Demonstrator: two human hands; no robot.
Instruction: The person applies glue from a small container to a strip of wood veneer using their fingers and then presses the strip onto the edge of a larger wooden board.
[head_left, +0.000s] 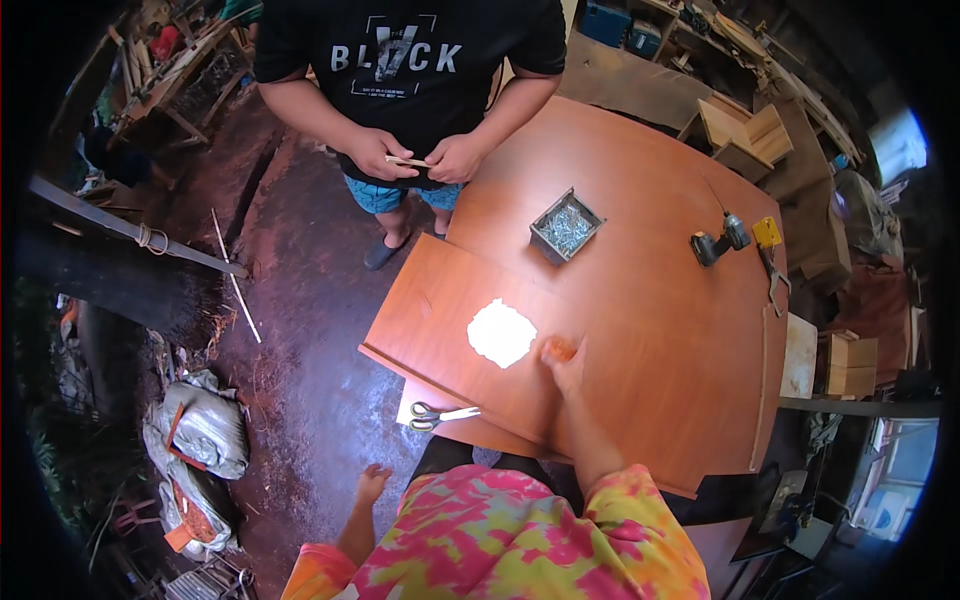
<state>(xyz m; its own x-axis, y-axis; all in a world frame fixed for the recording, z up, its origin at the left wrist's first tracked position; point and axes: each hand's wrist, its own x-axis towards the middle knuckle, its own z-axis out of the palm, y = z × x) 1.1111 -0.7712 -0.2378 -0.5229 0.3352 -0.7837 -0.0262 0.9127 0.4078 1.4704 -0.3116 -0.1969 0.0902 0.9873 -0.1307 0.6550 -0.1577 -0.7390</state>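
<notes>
My right hand rests on the reddish-brown wooden panel, its fingers closed round a small orange object whose kind I cannot make out. Just left of it lies a bright white patch with a ragged edge; whether it is paper or something spread on the wood, I cannot tell. My left hand hangs beside my body over the floor, holding nothing, fingers apart. Nearest to it are scissors with dark handles, lying on a pale sheet at the panel's near left edge.
Across the panel, a person in a black shirt holds a small light stick. A square box of screws stands mid-panel. A cordless drill and a yellow-ended tool lie at right. Grey sacks sit on the left floor.
</notes>
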